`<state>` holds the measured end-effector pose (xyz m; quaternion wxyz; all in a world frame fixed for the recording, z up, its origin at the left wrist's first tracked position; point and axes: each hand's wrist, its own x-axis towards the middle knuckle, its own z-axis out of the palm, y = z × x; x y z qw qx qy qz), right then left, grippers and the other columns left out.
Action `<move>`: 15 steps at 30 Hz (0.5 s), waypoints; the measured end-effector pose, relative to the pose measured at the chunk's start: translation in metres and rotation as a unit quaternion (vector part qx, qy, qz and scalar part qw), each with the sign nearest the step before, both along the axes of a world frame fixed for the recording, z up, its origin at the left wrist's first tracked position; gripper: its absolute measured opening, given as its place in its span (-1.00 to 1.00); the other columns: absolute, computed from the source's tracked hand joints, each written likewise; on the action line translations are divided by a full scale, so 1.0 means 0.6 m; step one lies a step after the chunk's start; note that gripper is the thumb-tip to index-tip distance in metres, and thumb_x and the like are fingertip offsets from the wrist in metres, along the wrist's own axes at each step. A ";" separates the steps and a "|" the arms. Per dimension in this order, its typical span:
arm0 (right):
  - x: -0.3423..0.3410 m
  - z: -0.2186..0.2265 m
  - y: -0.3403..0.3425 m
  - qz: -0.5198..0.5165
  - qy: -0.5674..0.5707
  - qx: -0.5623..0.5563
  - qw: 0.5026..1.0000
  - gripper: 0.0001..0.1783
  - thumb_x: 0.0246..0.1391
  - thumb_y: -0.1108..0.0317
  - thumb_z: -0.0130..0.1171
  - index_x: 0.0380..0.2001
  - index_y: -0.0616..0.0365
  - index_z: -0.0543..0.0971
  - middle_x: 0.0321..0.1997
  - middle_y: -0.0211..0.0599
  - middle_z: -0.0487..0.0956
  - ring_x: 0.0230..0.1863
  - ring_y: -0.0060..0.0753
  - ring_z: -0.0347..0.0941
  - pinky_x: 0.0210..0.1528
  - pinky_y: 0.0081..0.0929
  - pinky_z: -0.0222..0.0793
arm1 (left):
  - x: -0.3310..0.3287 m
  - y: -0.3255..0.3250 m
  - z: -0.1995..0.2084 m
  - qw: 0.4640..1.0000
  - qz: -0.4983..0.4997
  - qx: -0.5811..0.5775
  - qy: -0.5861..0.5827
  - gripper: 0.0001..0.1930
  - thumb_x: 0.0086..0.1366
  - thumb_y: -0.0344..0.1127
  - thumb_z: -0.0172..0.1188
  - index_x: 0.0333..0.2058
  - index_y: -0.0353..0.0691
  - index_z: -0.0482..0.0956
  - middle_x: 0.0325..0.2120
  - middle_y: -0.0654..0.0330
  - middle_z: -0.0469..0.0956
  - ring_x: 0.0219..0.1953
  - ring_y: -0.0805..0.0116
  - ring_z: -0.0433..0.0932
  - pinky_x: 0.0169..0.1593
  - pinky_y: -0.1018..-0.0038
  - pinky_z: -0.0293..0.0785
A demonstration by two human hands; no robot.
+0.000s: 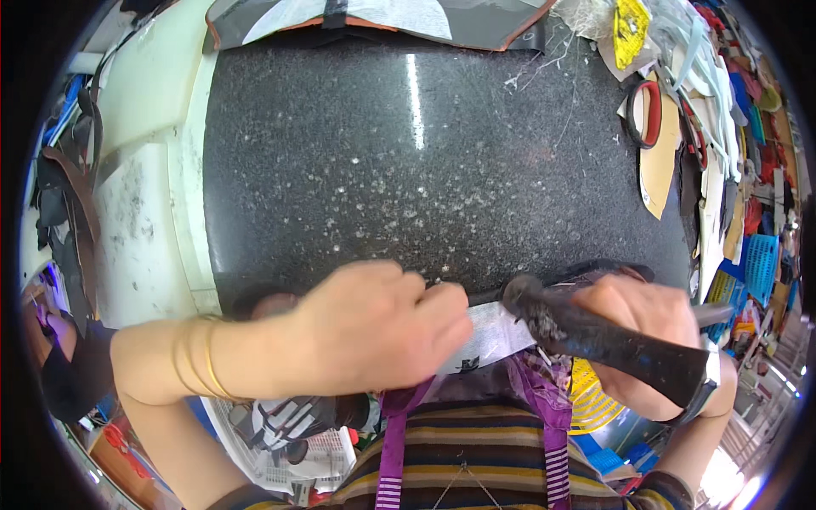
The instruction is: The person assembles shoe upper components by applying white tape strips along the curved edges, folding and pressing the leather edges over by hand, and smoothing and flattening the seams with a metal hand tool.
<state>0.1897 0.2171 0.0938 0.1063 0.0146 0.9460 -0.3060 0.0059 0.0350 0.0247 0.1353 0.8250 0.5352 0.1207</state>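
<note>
My right hand [646, 331] is wrapped round a hammer, whose long dark, worn head [616, 344] slants across the front of the hand. At the near edge of the dark speckled stone slab [357, 153], my left hand [387, 327] is closed, fingers curled down on a dark piece with white backing [497, 331]. Most of this piece is hidden under the hand and against my body. The hammer's blunt end is just right of the left fingers, over the piece's right part. Slight blur softens both hands.
Dark grey leather pieces with orange-brown edges [501, 36] lie at the slab's far side. Red-and-black scissors [650, 115], a tan pattern piece [659, 174] and a yellow scrap [630, 34] crowd the right. A pale board [140, 204] borders the left. A white basket [327, 459] sits below.
</note>
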 end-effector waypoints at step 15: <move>0.039 0.026 0.028 -0.136 -0.057 0.052 0.988 -0.84 -0.05 0.55 0.13 -0.36 0.23 0.39 -0.48 -0.03 0.39 -0.42 0.16 0.39 -0.40 -0.14 0.28 | 0.032 0.029 -0.024 0.986 0.141 0.090 0.021 -0.76 0.15 -0.26 0.19 -0.22 -0.22 0.49 -0.53 0.32 0.32 -0.69 0.51 0.37 -0.63 0.53 0.26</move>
